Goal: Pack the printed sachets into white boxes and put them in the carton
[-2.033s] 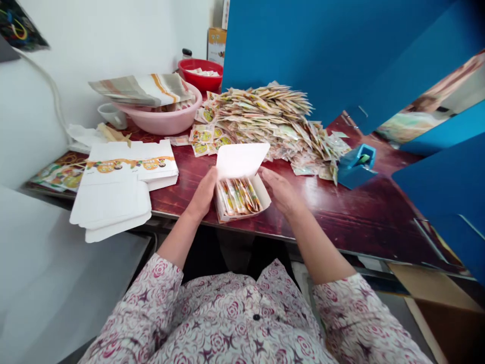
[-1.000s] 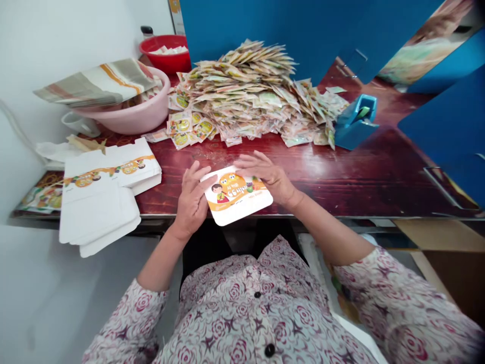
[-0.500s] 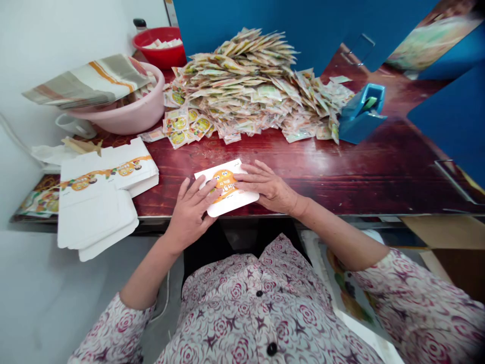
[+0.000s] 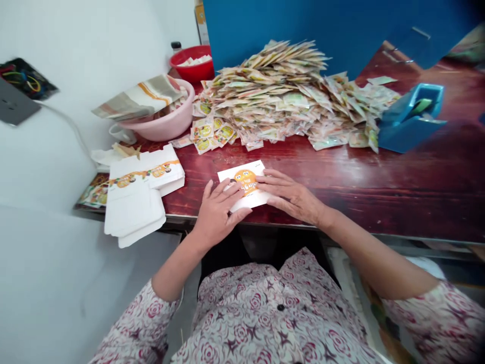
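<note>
A small white paper carton point(image 4: 245, 177), printed with an orange cartoon face, lies flat near the table's front edge. Over its left side rests my left hand point(image 4: 216, 215), fingers stretched across the print and thumb along the near edge. From the right, my right hand point(image 4: 294, 198) lays its outstretched fingers on the carton's right side. Neither hand is closed around it. To the left is a stack of flattened white cartons point(image 4: 131, 212) with an orange printed band, partly overhanging the table edge. Behind the carton rises a large heap of printed sachets point(image 4: 273, 103).
A blue tape dispenser point(image 4: 403, 129) stands right of the heap. At the back left are a pink basin point(image 4: 166, 126) with a striped sheet over it, a red bowl point(image 4: 197, 73) and a white mug point(image 4: 122, 133). A blue panel point(image 4: 341, 30) stands behind the dark red table point(image 4: 341, 187).
The view has shifted left, so everything appears farther right. My left thumb has come out along the carton's near edge, and the rounded flap there no longer shows.
</note>
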`<move>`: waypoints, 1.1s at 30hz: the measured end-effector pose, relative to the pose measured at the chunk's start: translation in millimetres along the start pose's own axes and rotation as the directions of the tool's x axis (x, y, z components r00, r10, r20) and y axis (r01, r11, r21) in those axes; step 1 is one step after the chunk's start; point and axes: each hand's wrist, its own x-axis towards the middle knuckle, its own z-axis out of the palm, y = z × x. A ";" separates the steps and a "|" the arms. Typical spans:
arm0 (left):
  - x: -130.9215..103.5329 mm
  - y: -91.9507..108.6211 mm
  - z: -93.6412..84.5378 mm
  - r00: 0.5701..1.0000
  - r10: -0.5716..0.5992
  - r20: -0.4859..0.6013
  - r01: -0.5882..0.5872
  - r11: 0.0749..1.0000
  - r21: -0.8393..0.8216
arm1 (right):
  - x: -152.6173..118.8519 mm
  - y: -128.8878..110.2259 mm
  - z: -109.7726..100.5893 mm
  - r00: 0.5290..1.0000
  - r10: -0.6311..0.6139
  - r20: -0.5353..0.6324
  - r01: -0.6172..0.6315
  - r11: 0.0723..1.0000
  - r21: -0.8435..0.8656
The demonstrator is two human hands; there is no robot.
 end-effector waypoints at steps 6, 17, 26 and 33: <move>5.5 3.7 14.2 0.993 0.027 -0.115 -0.022 0.999 0.046 | 6.3 2.6 14.7 0.997 -0.029 -0.077 0.022 0.996 -0.083; -6.5 11.3 18.9 0.996 0.034 -0.079 -0.023 0.990 0.138 | -1.6 -4.7 13.5 0.972 0.110 -0.206 -0.151 0.970 -0.191; 11.7 10.4 -6.3 0.983 0.165 0.077 -0.180 0.942 0.282 | 3.1 -16.7 -1.0 0.966 0.104 -0.238 -0.178 0.932 -0.316; 21.1 5.4 -26.1 0.980 0.196 0.032 -0.199 0.963 0.182 | 6.3 -14.9 -6.2 0.961 0.113 -0.254 -0.175 0.955 -0.240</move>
